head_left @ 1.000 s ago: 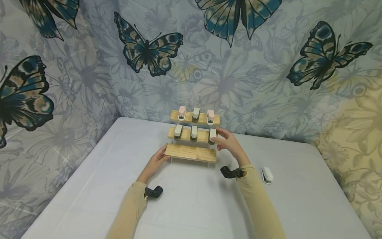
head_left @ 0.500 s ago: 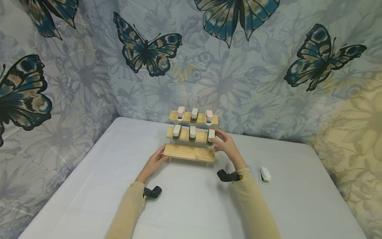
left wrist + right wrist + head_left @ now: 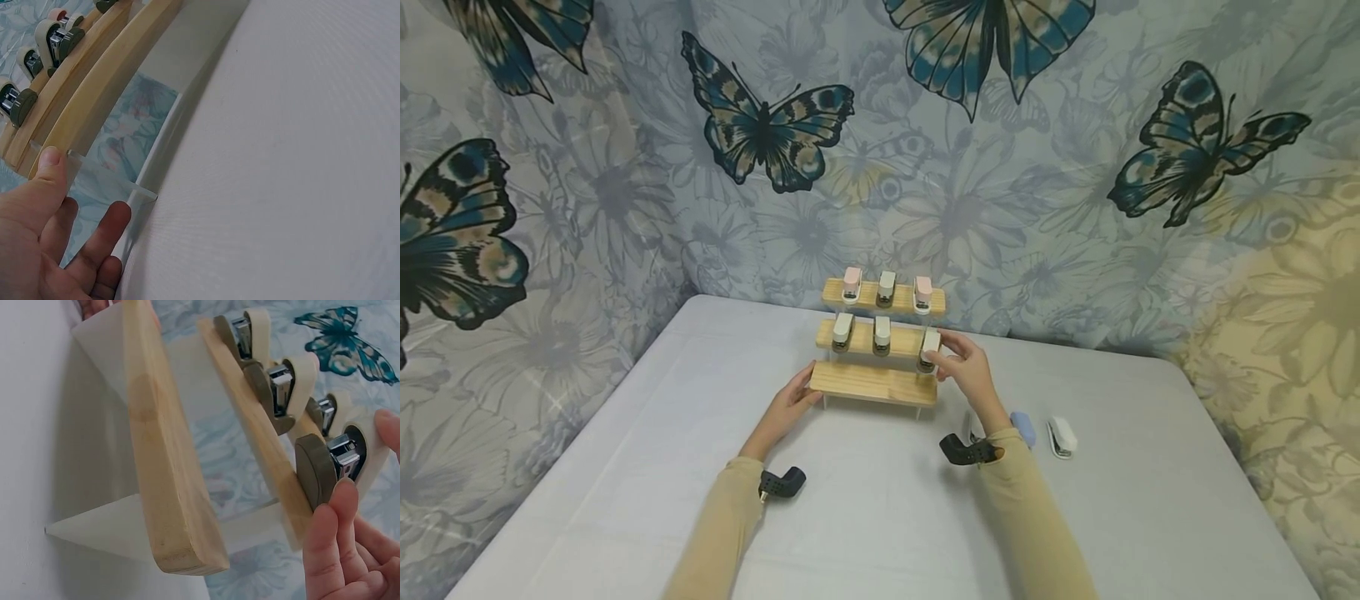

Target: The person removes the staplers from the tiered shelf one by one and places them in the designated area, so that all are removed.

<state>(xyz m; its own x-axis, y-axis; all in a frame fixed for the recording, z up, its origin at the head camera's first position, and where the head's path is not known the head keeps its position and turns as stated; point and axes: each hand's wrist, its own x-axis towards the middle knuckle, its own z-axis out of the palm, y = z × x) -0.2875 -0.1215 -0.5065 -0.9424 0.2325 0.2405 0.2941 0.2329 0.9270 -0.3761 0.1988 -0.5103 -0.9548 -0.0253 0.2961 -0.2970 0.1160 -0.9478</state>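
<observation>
Little moved: right hand still pinches mid-shelf stapler; left hand, fingers relaxed, touches rack corner.

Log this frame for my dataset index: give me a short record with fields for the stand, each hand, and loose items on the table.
stand: three-tier wooden stand, bottom tier bare
staplers on stand: three on top, three on middle
left hand: left hand touches the stand's clear left side panel
right hand: right hand pinches the rightmost middle-tier stapler
loose items: blue stapler and white stapler on the table
</observation>
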